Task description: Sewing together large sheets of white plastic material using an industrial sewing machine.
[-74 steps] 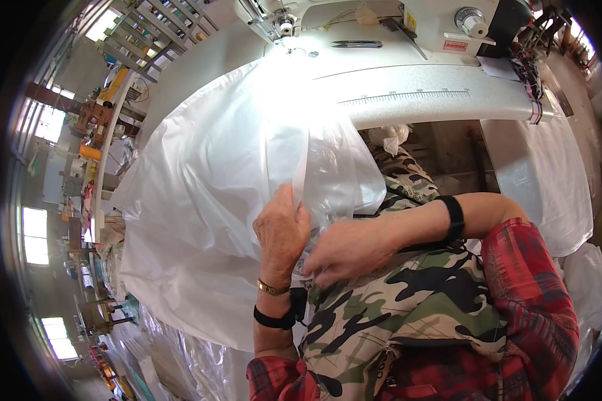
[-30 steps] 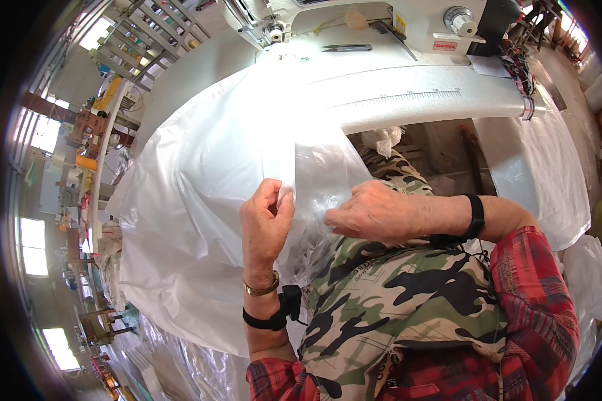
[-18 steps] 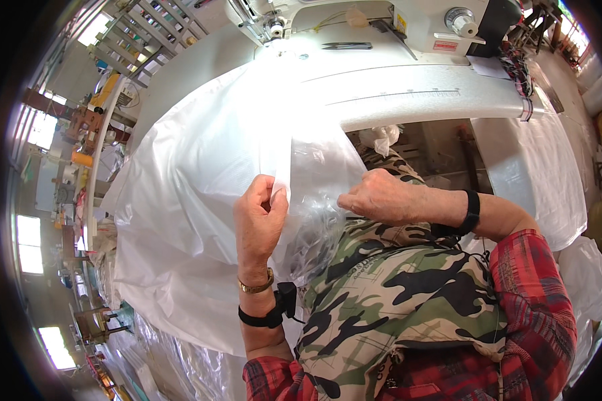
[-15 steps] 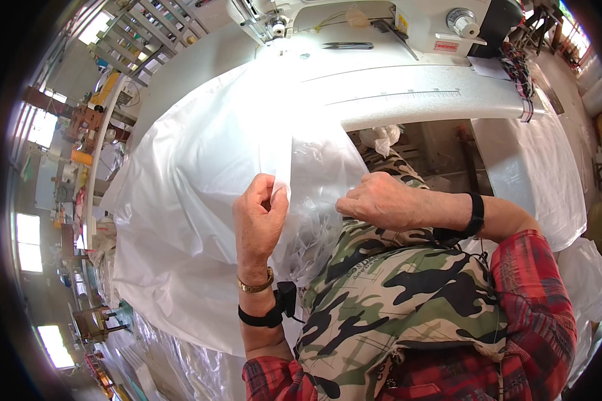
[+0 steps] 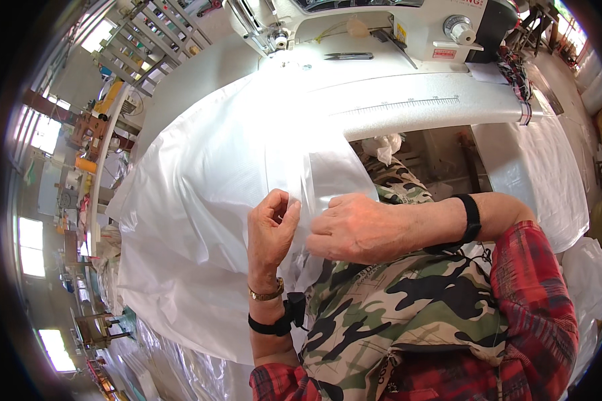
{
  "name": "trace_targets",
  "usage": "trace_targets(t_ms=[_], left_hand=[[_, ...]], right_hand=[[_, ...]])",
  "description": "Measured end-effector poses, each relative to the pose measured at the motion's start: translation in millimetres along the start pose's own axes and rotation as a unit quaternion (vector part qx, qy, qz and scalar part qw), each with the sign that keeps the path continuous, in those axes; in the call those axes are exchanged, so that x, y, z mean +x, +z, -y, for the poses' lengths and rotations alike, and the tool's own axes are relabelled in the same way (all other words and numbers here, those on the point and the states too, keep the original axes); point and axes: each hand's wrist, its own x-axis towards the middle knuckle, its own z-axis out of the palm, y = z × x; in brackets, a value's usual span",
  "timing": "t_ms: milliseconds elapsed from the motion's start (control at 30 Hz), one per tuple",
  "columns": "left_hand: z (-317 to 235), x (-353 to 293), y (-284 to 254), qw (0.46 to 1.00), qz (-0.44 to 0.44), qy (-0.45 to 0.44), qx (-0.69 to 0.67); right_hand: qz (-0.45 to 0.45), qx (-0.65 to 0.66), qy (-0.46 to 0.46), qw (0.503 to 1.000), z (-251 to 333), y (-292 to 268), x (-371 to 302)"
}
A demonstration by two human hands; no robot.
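A large white plastic sheet (image 5: pixel 187 200) drapes over the table edge, its upper part running up under the lit needle area of a white sewing machine (image 5: pixel 418 30). My left hand (image 5: pixel 272 227) pinches a folded strip along the sheet's right side, thumb against forefinger. Close on its right, my right hand (image 5: pixel 354 227) is closed, knuckles up, over a more see-through part of the sheet. Whatever lies in its fingers is hidden beneath it.
Black snips (image 5: pixel 349 57) and a dark tool (image 5: pixel 396 48) lie on the machine bed. A printed ruler (image 5: pixel 415 102) runs along the table's front. More plastic sheeting (image 5: pixel 532 174) hangs at the right. Bundled wires (image 5: pixel 513 70) stand by the machine's right end.
My right hand has moved left, close to my left hand. My left hand has shifted slightly right and down, still pinching the sheet. The fold between them has shifted.
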Motion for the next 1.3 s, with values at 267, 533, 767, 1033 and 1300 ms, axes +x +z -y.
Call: trace_targets(t_ms=[267,533,767,1033,1300], left_hand=[[1,-2,-1,0.995,0.034,-0.025,-0.096],[6,-4,-3,0.972,0.002,-0.097,-0.213],[14,2,-3,0.967,-0.014,-0.083,-0.241],[-13,5,-30,0.992,-0.109,-0.023,-0.064],[-32,6,-21,0.989,-0.084,0.068,0.096]], right_hand=[[0.026,-0.017,-0.024,0.999,-4,14,21],[0.066,-0.034,-0.057,0.996,-10,27,31],[0.002,0.004,-0.104,0.995,-20,32,28],[-0.398,0.294,0.281,0.822,-48,102,45],[0.138,0.087,0.08,0.983,-49,102,50]])
